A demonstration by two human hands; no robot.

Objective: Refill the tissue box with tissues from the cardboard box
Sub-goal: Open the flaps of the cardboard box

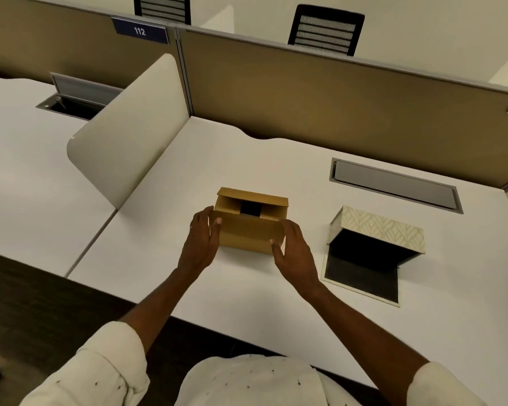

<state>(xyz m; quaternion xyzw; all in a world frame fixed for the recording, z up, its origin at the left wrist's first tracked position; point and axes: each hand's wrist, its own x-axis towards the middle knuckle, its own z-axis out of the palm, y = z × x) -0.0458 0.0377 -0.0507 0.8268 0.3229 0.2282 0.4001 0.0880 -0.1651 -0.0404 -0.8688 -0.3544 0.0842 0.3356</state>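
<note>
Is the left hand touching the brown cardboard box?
Touching. The head view shows the left hand against the brown cardboard box's left end, thumb pressed on its front corner.

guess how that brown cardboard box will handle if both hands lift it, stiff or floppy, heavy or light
The cardboard box looks fairly stiff: its walls stand straight with crisp folds. Its top flaps are loose and partly open, so they would probably flex if gripped there. It is probably light for its size, being thin card, though its contents are hidden. The left hand and right hand flank its sides.
</note>
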